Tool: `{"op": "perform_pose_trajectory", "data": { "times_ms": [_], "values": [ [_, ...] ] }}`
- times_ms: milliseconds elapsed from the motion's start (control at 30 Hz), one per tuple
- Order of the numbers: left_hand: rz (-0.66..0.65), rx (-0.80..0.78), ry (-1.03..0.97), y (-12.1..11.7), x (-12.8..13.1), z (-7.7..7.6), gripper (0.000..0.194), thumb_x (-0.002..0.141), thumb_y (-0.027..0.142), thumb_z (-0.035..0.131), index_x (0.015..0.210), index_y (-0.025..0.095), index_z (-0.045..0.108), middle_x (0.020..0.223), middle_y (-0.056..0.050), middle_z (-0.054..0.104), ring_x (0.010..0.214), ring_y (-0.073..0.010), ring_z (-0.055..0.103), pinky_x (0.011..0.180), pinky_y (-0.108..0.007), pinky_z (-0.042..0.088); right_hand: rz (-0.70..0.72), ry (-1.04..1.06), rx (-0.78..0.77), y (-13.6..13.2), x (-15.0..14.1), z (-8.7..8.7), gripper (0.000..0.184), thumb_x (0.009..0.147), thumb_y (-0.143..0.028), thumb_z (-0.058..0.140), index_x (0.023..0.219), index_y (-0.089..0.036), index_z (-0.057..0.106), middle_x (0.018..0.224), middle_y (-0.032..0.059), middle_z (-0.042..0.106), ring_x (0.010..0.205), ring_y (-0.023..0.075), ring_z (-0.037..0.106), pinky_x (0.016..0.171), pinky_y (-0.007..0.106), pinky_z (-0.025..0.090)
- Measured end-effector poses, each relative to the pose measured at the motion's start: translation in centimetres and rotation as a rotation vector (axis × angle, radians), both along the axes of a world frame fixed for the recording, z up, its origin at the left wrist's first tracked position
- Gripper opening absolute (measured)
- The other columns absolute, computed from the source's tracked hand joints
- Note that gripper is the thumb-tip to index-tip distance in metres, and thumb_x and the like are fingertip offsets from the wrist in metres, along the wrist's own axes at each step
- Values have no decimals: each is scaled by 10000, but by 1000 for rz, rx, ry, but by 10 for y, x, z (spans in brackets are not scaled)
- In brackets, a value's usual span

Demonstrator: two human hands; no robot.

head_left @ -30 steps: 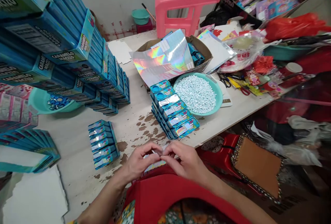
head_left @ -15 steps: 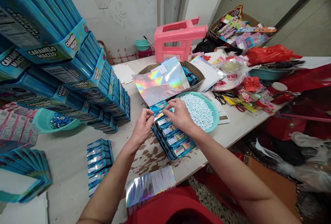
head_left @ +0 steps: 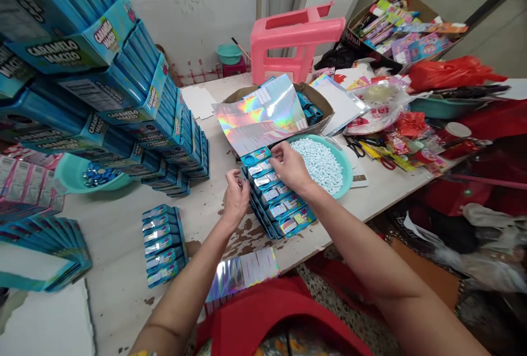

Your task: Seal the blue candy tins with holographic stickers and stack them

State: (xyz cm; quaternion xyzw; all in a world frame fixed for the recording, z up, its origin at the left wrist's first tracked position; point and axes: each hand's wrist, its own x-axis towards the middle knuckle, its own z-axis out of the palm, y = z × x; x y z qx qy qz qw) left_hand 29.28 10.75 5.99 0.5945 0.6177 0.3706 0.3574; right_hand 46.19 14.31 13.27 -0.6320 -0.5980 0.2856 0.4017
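Observation:
A row of blue candy boxes (head_left: 267, 196) with shiny holographic labels lies on the table in front of me. Beside its upper left edge is my left hand (head_left: 236, 198), its fingers loosely bent and nothing visible in them. My right hand (head_left: 291, 167) reaches over the upper right side of the row, fingers bent and slightly apart at the boxes near the top; whether they touch is hard to tell. Right behind that hand stands a turquoise basin (head_left: 347, 165) of pale blue candies (head_left: 319, 161). Strips of holographic labels (head_left: 247, 273) lie at the near table edge.
Tall stacks of blue display boxes (head_left: 119, 92) rise at the left. A smaller row of blue boxes (head_left: 163, 246) lies nearer. Behind are a holographic sheet (head_left: 263, 117) on a cardboard box (head_left: 325, 108) and a pink stool (head_left: 296, 40). Scissors (head_left: 354, 146) and packaging crowd the right.
Both hands have parted from the shiny label on an upper box. My left hand has dropped down and left; my right hand has shifted to the right side. The camera view has shifted slightly.

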Motion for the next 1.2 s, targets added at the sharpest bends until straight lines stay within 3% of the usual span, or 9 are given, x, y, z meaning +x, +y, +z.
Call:
{"op": "perform_pose_trajectory", "data": {
  "times_ms": [133, 267, 367, 467, 567, 700, 967, 1100, 1200],
  "values": [
    [-133, -123, 163, -28, -47, -36, 317, 845, 415, 443, 1051, 179, 494, 871, -33, 592, 789, -161, 553, 703, -252, 399, -154, 438, 9, -22, 52, -22, 302, 683, -330, 655, 937, -192, 565, 963, 25, 595, 772, 124, 570, 686, 294, 485],
    [-574, -544, 460, -93, -90, -89, 217, 760, 361, 543, 828, 169, 618, 803, -45, 627, 757, -182, 558, 646, -241, 365, -582, 497, -107, -115, 85, -100, 277, 672, -385, 667, 828, -169, 593, 755, 12, 589, 600, 94, 533, 582, 247, 463],
    [-659, -688, 496, -135, -101, -121, 191, 713, 262, 555, 873, 194, 633, 823, -29, 643, 752, -176, 560, 615, -227, 338, -409, 321, -363, -201, 58, -162, 279, 728, -435, 597, 780, -162, 596, 633, -2, 572, 531, 119, 508, 503, 251, 449],
    [-563, -669, 435, -151, -104, -137, 219, 728, 212, 503, 907, 179, 626, 845, -24, 642, 767, -157, 551, 619, -215, 337, 139, 217, -500, -242, 3, -195, 202, 789, -369, 544, 789, -173, 594, 695, 10, 604, 623, 143, 561, 591, 273, 489],
    [-568, -669, 364, -149, -106, -141, 197, 779, 239, 450, 815, 155, 624, 731, -10, 616, 686, -134, 522, 597, -210, 328, 494, -20, -384, -227, -47, -200, 176, 842, -247, 514, 984, -201, 606, 943, 49, 619, 834, 159, 576, 757, 296, 484],
    [-563, -632, 351, -142, -104, -139, 212, 792, 262, 431, 779, 154, 613, 669, 0, 592, 631, -128, 494, 564, -215, 303, 711, -347, -230, -195, -80, -201, 293, 840, -216, 545, 1132, -224, 569, 1118, 79, 571, 1063, 215, 486, 896, 369, 422],
    [-492, -702, 442, -137, -98, -145, 205, 753, 244, 457, 778, 155, 640, 656, -16, 600, 614, -135, 502, 546, -218, 294, 908, -566, -186, -210, -79, -217, 506, 848, -126, 466, 1343, -191, 383, 1369, 108, 430, 1228, 264, 372, 972, 438, 356],
    [-495, -725, 451, -132, -98, -145, 207, 751, 236, 461, 762, 155, 650, 636, -14, 604, 606, -134, 515, 536, -213, 302, 899, -569, -143, -207, -79, -216, 380, 838, -146, 509, 1216, -188, 509, 1361, 91, 441, 1217, 264, 380, 963, 424, 367],
    [-486, -721, 472, -132, -95, -146, 198, 755, 230, 469, 778, 163, 655, 665, -20, 625, 631, -144, 542, 566, -218, 336, 861, -569, -129, -202, -82, -208, 192, 849, -144, 509, 1013, -184, 601, 1141, 103, 584, 1111, 237, 464, 902, 386, 398]
  ]
}}
